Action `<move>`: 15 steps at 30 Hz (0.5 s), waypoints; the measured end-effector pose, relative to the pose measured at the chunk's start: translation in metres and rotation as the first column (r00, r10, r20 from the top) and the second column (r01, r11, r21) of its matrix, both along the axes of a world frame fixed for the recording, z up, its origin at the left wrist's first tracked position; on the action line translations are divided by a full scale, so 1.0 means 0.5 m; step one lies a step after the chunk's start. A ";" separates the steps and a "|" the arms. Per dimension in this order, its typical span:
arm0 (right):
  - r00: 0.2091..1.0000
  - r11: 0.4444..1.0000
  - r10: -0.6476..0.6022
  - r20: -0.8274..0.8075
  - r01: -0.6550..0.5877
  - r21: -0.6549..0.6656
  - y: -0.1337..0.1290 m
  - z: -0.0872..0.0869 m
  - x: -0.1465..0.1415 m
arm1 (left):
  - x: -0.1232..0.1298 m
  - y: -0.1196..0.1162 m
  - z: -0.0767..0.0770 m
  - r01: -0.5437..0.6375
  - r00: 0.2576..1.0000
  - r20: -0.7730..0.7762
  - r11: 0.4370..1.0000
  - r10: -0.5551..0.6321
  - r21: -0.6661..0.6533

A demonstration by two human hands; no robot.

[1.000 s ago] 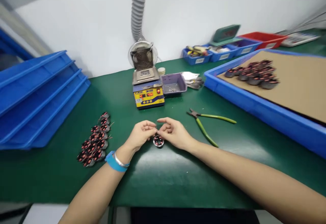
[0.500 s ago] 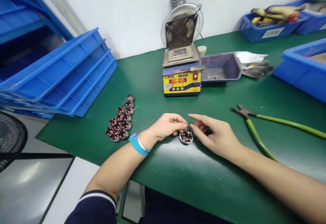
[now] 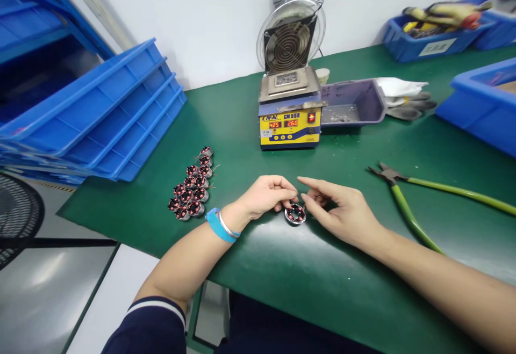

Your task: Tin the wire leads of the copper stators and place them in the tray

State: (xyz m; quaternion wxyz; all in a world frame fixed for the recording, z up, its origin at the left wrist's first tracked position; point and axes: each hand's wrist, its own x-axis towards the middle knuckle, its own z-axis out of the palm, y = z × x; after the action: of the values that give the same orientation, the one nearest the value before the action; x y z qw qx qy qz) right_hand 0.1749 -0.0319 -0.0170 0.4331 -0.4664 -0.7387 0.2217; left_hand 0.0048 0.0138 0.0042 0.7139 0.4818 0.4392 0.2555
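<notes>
A round motor coil (image 3: 295, 214) with copper windings and a silvery rim lies on the green table (image 3: 258, 268) between my hands. At its upper left, my left hand (image 3: 271, 197) is closed in a pinch; what its fingertips hold is too small to make out. My right hand (image 3: 338, 203) is at the coil's right side, thumb and index finger apart, the other fingers curled, with a thin wire near the thumb tip. Several similar coils (image 3: 196, 208) stand grouped to the left.
Behind the hands is a yellow and blue heating unit (image 3: 290, 130) with a fan, beside a purple tray (image 3: 373, 101). Green-handled cutters (image 3: 407, 214) lie open at right. Stacked blue crates (image 3: 121, 123) stand left; blue bins (image 3: 479, 101) and gloves (image 3: 407, 108) lie right.
The view has shifted slightly. Both hands keep nearly the same pose around the coil. The digits on the heating unit's display have changed.
</notes>
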 end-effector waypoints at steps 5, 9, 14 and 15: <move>1.000 1.000 0.011 0.004 -0.011 0.022 0.002 0.001 -0.003 | 0.002 -0.001 0.000 -0.025 1.000 -0.008 1.000 0.026 0.010; 1.000 0.999 0.021 0.009 -0.022 0.030 0.003 0.000 -0.002 | 0.003 -0.003 0.000 -0.032 0.999 -0.008 0.999 0.032 0.007; 0.997 0.999 -0.006 -0.077 0.002 -0.045 0.005 -0.002 -0.001 | 0.007 -0.007 0.003 -0.067 0.998 -0.020 0.997 0.068 0.025; 0.994 0.995 -0.002 -0.113 -0.009 -0.097 0.007 -0.002 -0.003 | 0.007 -0.008 0.004 -0.063 0.998 -0.024 0.997 0.064 0.038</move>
State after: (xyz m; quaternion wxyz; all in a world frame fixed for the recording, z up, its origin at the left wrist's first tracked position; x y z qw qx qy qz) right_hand 0.1736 -0.0285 -0.0179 0.4507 -0.4723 -0.7022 0.2842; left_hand 0.0084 0.0097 0.0062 0.6907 0.4841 0.4583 0.2803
